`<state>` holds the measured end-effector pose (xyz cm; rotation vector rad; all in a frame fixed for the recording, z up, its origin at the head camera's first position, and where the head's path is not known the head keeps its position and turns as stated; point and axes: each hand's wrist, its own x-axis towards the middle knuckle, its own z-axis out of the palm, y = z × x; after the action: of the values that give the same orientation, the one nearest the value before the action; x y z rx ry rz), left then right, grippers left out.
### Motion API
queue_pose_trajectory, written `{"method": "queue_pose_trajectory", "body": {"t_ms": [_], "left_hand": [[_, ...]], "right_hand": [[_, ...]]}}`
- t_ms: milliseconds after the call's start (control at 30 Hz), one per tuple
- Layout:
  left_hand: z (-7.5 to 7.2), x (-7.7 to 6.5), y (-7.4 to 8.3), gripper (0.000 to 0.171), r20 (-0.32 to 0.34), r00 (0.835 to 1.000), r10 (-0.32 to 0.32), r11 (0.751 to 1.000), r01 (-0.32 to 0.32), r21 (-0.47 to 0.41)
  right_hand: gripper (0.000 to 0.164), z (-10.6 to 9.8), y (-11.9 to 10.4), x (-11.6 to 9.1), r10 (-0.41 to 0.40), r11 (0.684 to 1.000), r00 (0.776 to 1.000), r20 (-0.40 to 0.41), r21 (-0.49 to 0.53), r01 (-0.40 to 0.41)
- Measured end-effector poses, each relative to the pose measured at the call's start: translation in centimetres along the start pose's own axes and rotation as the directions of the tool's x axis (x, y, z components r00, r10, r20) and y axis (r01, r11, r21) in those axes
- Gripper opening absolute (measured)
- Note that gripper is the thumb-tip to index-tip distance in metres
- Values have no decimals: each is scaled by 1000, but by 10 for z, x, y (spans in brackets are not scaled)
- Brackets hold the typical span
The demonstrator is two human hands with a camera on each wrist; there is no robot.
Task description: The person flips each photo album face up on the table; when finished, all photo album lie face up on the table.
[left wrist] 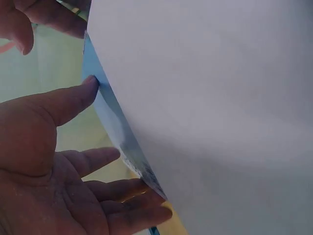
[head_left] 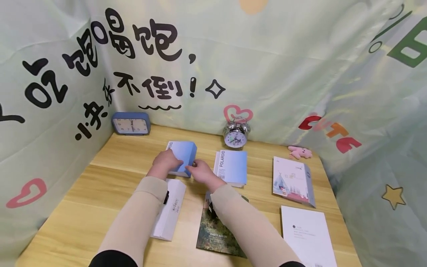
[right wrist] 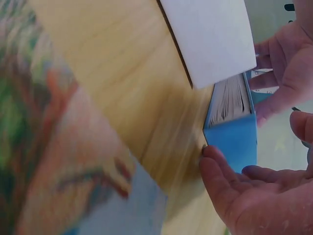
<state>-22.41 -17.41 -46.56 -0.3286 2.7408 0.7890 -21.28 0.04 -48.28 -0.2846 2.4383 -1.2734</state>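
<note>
A thick blue Polaroid photo album (head_left: 188,150) lies at the left back of the table. My left hand (head_left: 166,162) holds it at its left edge, with the thumb over the cover. The left wrist view shows the fingers spread along that edge, partly behind a white album in the foreground. At the spine is my right hand (head_left: 202,172), its fingertips against the blue spine (right wrist: 237,142). Pale page edges (right wrist: 232,100) show between the covers. A second Polaroid album (head_left: 235,167) lies to the right of my right hand.
Near my left forearm lies a white album (head_left: 175,205). Under my right forearm is a dark photo album (head_left: 217,231). Two more albums, one with a tent picture (head_left: 290,180) and one white (head_left: 308,237), lie at right. Behind are a blue clock (head_left: 131,124), an alarm clock (head_left: 235,135) and a pink toy (head_left: 299,152).
</note>
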Motion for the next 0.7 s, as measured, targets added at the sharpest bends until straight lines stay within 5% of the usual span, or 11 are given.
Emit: {"method": "queue_pose_trajectory", "body": {"t_ms": [467, 700], "left_hand": [[0, 1, 11, 77, 6, 999, 31, 998, -31, -48], [-2, 5, 6, 80, 10, 999, 30, 986, -28, -161]], "right_hand": [[38, 8, 4, -2, -19, 993, 998, -53, 119, 26], [47, 8, -1, -7, -16, 984, 995, -99, 175, 33]]}}
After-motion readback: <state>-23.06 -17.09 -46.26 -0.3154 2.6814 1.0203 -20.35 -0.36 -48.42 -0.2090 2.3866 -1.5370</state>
